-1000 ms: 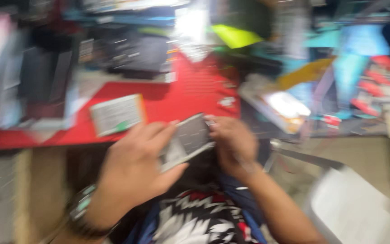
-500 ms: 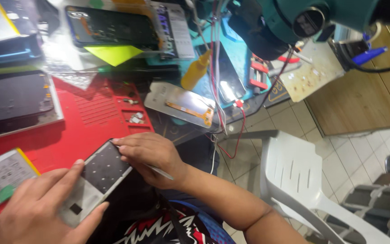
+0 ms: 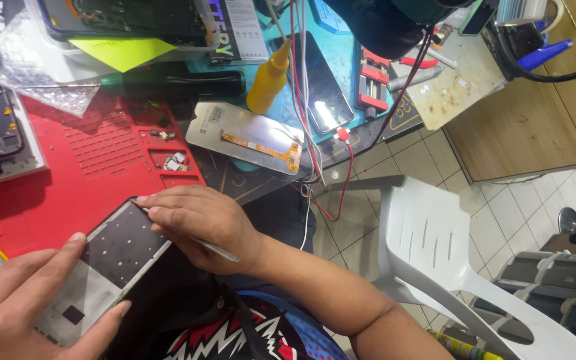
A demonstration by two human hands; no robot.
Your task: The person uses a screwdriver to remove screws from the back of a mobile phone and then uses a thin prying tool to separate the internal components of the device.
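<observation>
Pale tiled floor point(image 3: 501, 193), a white plastic chair point(image 3: 435, 253), and what looks like a wooden cabinet point(image 3: 535, 127) at right.
</observation>
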